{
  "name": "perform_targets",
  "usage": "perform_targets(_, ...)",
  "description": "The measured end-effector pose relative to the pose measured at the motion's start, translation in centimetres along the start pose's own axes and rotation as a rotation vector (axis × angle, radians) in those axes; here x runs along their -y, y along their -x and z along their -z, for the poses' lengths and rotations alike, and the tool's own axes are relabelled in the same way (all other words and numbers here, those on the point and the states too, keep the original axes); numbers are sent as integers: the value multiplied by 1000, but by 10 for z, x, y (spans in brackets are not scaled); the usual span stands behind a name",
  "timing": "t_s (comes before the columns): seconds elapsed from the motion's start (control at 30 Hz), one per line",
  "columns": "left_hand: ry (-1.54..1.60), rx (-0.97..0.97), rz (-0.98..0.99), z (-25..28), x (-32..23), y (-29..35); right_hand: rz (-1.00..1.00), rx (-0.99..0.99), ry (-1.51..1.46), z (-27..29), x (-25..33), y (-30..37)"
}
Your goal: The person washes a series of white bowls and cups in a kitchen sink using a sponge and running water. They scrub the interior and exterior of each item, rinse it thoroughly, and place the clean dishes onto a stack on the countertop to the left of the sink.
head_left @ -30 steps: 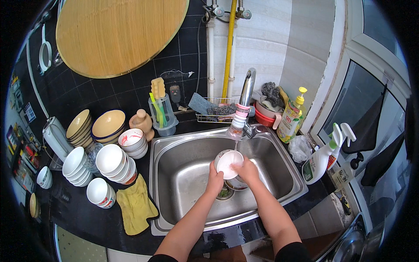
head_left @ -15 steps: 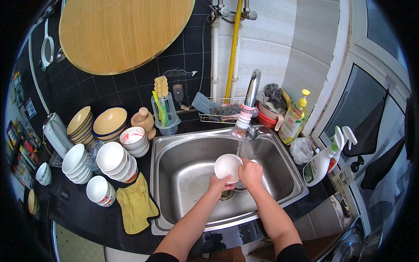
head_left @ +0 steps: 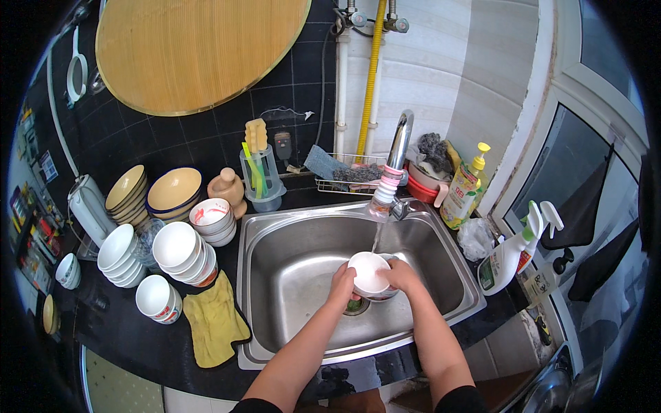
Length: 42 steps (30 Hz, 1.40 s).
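Observation:
Over the stainless steel sink [head_left: 289, 289], a small white bowl [head_left: 369, 272] is held between my two hands, its inside facing up toward me. My left hand [head_left: 341, 284] grips the bowl's left side, fingers curled around the rim. On the opposite side, my right hand [head_left: 401, 275] is closed on the rim. A thin stream of water [head_left: 376, 238] falls from the faucet [head_left: 399, 144] at the bowl's far edge. Just beneath the bowl is another rounded shape that I cannot make out. The drain [head_left: 355, 305] shows partly below my left fingers.
Left of the sink stand stacks of white bowls [head_left: 180, 249], beige bowls [head_left: 173, 191] and a yellow cloth [head_left: 212, 321]. Behind it are a utensil holder [head_left: 264, 180] and a wire rack [head_left: 344, 184]. A soap bottle [head_left: 465, 193] and spray bottle [head_left: 506, 261] stand to the right.
The bowl has moved slightly right and toward me, and its opening has turned. My right hand has come down and nearer with it. Water now falls visibly at its far side.

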State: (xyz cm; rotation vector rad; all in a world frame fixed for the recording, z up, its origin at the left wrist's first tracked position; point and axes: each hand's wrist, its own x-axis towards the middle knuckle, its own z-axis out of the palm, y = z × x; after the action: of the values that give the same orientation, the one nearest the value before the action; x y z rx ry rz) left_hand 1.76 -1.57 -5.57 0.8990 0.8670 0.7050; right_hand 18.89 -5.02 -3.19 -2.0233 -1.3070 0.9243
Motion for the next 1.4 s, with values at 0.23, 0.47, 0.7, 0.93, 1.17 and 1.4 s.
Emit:
perform_targets(0.23,-334,-320,-536,-17,18,-4,-61,252,-342,-14,-6,-6)
perform_targets(0.47,-241,-96,-239,-15,-8,12,252,-47,-114,-1,-5,-7)
perform_targets(0.7,-59,-142,-141,-19,4,7,-50,-2,-228,-2,-7,-12)
perform_targets(0.93,7,-21,193,0,2,-2,-171,70,-353,7,16,9)
perform_targets(1.17,-322,-334,-205,-9,6,-3,-114,249,-356,3,-7,-6)
perform_targets(1.4,-637,-143,-748,-20,-20,25,-23,72,-586,-1,-2,-2)
